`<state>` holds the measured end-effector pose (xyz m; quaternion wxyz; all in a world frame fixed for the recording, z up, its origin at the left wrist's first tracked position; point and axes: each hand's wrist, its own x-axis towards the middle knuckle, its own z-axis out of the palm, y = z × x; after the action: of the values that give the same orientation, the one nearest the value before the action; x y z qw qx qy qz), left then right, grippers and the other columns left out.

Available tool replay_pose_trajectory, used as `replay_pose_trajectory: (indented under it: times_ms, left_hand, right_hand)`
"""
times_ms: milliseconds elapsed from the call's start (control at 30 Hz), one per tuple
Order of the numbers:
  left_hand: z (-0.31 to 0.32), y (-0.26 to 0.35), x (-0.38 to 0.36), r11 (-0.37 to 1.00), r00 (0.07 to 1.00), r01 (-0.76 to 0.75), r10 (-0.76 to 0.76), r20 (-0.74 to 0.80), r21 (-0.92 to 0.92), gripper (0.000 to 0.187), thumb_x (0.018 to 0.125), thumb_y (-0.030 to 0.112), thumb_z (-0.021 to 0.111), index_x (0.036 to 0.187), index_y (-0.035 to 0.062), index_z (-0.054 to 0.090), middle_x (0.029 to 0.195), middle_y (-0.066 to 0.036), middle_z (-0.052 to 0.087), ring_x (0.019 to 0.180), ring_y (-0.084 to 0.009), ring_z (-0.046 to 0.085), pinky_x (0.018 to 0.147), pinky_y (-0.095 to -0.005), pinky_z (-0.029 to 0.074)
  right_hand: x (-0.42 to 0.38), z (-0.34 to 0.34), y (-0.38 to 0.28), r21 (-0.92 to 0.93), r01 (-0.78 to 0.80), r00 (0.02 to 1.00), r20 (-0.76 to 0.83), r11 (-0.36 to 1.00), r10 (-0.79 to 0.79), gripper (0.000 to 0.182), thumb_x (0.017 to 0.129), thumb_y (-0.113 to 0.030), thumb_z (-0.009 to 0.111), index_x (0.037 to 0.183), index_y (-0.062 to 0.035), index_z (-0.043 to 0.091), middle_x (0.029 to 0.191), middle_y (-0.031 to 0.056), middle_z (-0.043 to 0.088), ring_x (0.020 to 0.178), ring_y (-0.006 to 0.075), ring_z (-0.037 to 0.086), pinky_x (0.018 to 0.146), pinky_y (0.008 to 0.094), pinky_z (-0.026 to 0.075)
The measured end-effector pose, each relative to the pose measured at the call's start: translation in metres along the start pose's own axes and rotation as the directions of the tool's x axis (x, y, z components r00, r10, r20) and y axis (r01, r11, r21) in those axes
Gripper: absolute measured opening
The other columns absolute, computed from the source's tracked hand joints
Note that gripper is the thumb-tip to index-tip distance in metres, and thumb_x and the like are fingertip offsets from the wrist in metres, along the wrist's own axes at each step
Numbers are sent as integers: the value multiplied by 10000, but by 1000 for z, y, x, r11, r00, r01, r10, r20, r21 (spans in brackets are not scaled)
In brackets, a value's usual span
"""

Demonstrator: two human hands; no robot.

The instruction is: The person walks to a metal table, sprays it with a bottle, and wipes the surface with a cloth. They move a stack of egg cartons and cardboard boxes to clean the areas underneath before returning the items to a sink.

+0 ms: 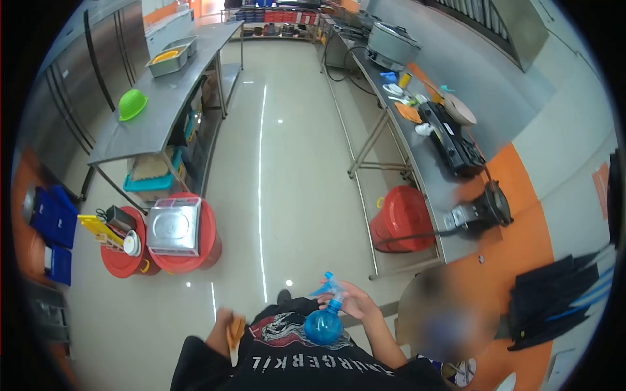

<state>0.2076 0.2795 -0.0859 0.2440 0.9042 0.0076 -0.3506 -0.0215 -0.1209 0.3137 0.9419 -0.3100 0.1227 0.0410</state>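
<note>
My right hand point(357, 301) is wrapped around the neck of a blue spray bottle point(324, 324), its round body below the fingers and its trigger head at the top. The bottle is held in front of my dark printed shirt point(306, 365). On the other side, my left hand point(222, 320) is closed on an orange-brown cloth point(235, 333), which hangs down beside my body. Neither hand touches a table.
A steel table point(160, 85) on the left bears a green bowl point(132, 104) and metal trays point(171, 60). Red lidded bins point(210, 241) stand at its near end. Along the right, a steel counter point(427, 202) carries a portable stove point(450, 140), a pan point(460, 109) and another orange cloth point(408, 112).
</note>
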Motion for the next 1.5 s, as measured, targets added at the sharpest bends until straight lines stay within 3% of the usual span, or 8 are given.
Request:
replay_pose_trajectory:
  times_ms: [267,533,667,767,1033,1100,1167,1500]
  left_hand:
    - [-140,539,165,787,825,-551,463,-324,-278,554,863,476,583,1087,-30,588,1041,-260,639,1034,-389,603,864,-436,474]
    - [-117,508,279,913,977,-130,52,-205,-386,496,786,476,662,986,23,658,930,-135,673,852,-221,647,747,-362,521]
    - [-107,456,211,221,975,181,-171,145,-958,239,819,224,674,930,14,656,789,-100,666,745,-230,661,637,-347,548]
    - [-56,381,202,941,953,11,-111,-280,-338,271,931,297,542,1057,63,595,930,-131,647,896,-257,658,762,-385,541]
    - [-96,535,426,806,918,371,-392,55,-461,390,975,360,435,1182,63,581,1045,-150,651,1021,-279,626,856,-396,501]
    - [-116,576,531,847,923,-313,165,-348,-429,422,986,376,408,1213,63,577,1073,-155,652,1053,-285,618,880,-399,491]
    - [-212,670,654,927,953,303,-295,72,-220,615,881,575,465,1181,58,612,1088,-204,648,1082,-333,600,910,-437,462]
    - [-497,1128,940,894,791,-368,156,-592,-256,437,763,360,684,1043,28,633,964,-226,660,945,-360,641,786,-431,490]
  right_hand:
    - [170,-74,-120,135,64,990,119,989,-81,803,859,-372,585,1466,-51,170,1394,261,384,1253,341,451,1060,438,338]
    - [377,-127,-324,-533,168,985,62,830,-160,603,886,-278,593,1371,13,384,1272,217,522,865,224,639,838,361,500]
    - [487,-161,-417,-543,99,995,42,834,-91,522,929,-293,533,1311,53,448,1137,194,606,848,205,641,814,334,500]
    - [581,-193,-479,-678,70,987,-58,731,-149,464,947,-288,516,1265,49,496,1037,160,646,837,197,645,797,323,497]
    - [825,-258,-599,-988,142,786,154,-68,-599,265,886,-176,642,1066,18,634,756,101,633,639,147,629,596,302,504]
    - [870,-274,-635,-997,70,852,42,33,-522,254,866,-158,665,1040,25,637,747,91,622,604,132,618,557,282,495]
    - [911,-282,-667,-986,-29,880,-102,161,-464,244,846,-130,677,1030,25,638,770,78,625,547,113,597,512,255,484]
    - [1170,-385,-823,-956,-177,920,-246,234,-305,213,839,-126,611,1004,9,623,791,80,637,631,135,601,591,299,499]
